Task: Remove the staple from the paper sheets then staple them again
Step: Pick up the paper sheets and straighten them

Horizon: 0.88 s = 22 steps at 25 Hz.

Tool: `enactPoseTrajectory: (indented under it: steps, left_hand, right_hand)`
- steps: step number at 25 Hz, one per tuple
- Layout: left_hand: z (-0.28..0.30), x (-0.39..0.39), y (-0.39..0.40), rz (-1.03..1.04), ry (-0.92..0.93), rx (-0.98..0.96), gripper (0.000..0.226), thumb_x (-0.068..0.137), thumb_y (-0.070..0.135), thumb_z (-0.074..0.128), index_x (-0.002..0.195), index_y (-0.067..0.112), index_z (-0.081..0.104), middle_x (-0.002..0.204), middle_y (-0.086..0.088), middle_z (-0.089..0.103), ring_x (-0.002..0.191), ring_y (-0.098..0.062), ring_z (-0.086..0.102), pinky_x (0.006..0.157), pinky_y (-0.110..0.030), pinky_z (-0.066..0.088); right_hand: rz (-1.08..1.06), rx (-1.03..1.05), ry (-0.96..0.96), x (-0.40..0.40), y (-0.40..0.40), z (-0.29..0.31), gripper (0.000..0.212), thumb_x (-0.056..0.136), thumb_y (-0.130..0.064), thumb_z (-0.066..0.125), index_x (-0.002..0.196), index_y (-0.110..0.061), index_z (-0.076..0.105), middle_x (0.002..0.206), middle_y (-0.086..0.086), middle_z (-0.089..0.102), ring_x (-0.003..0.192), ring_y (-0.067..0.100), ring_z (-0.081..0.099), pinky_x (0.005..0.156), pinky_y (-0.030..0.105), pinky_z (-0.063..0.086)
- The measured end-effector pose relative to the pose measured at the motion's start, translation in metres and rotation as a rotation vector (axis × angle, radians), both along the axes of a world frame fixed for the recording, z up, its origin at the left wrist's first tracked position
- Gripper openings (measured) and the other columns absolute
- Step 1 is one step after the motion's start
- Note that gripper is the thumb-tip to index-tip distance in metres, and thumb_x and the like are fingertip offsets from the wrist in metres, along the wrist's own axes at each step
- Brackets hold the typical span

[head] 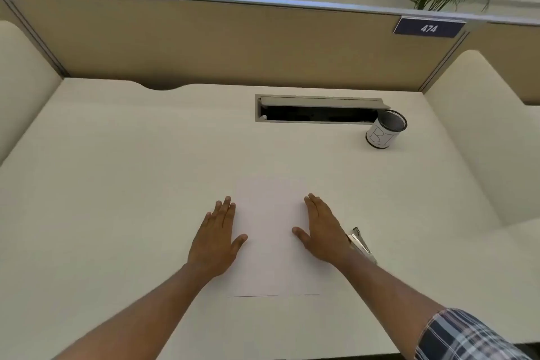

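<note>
Paper sheets lie near the desk's front edge between flat, open, empty left hand and right hand, stapler just beside the right; staple unseen, removal seemingly unstarted, needing a pinch.

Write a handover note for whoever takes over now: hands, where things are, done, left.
Left hand: flat, open, on the desk at the left edge of the paper sheets, holding nothing.
Right hand: flat, open, on the right edge of the sheets, holding nothing.
Stapler: on the desk just right of the right hand, partly hidden by the wrist.
Pen cup: far right, by the cable slot.
Done: nothing visible; the staple is too small to see.
Left: pull the staple, then restaple.
</note>
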State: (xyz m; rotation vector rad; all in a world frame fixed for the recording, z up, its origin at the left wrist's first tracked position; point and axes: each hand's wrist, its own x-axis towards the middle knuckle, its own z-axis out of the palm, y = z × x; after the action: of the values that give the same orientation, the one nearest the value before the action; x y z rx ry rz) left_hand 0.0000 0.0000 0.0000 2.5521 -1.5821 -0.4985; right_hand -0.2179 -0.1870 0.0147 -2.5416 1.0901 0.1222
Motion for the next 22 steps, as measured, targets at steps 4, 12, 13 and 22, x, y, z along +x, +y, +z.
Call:
enactPoseTrajectory:
  steps: [4, 12, 13, 22]
  left_hand:
    - [-0.012, -0.003, 0.004, -0.027, -0.045, 0.021, 0.090, 0.084, 0.066, -0.005, 0.160, 0.016, -0.006, 0.166, 0.004, -0.017, 0.156, -0.019, -0.009, 0.125, -0.034, -0.001]
    - [-0.019, -0.005, 0.006, -0.035, -0.081, 0.039, 0.084, 0.092, 0.064, 0.001, 0.160, 0.015, -0.004, 0.168, 0.002, -0.013, 0.155, -0.019, -0.009, 0.125, -0.036, -0.001]
    - [-0.019, -0.005, 0.006, -0.034, -0.081, 0.044, 0.084, 0.093, 0.065, 0.000, 0.160, 0.015, -0.002, 0.168, 0.002, -0.011, 0.156, -0.019, -0.007, 0.124, -0.036, 0.000]
    - [-0.021, -0.005, 0.005, -0.039, -0.088, 0.026, 0.087, 0.091, 0.067, -0.009, 0.160, 0.014, -0.003, 0.167, 0.002, -0.012, 0.156, -0.020, -0.007, 0.126, -0.035, 0.000]
  right_hand:
    - [-0.017, -0.023, 0.031, 0.000, 0.006, -0.011, 0.084, 0.100, -0.055, 0.048, 0.162, -0.008, 0.016, 0.171, 0.012, 0.015, 0.159, 0.027, 0.012, 0.128, 0.036, 0.014]
    - [-0.153, 0.001, -0.082, 0.010, 0.028, -0.021, 0.083, 0.097, -0.056, 0.045, 0.161, -0.009, 0.020, 0.171, 0.008, 0.018, 0.160, 0.024, 0.012, 0.128, 0.035, 0.012]
    - [-0.163, 0.008, -0.088, 0.011, 0.028, -0.021, 0.082, 0.099, -0.054, 0.046, 0.162, -0.009, 0.019, 0.171, 0.007, 0.019, 0.160, 0.023, 0.011, 0.127, 0.034, 0.011]
    - [-0.165, 0.032, -0.132, 0.015, 0.031, -0.016, 0.081, 0.099, -0.052, 0.048, 0.162, -0.011, 0.016, 0.169, 0.004, 0.027, 0.158, 0.020, 0.017, 0.126, 0.035, 0.022]
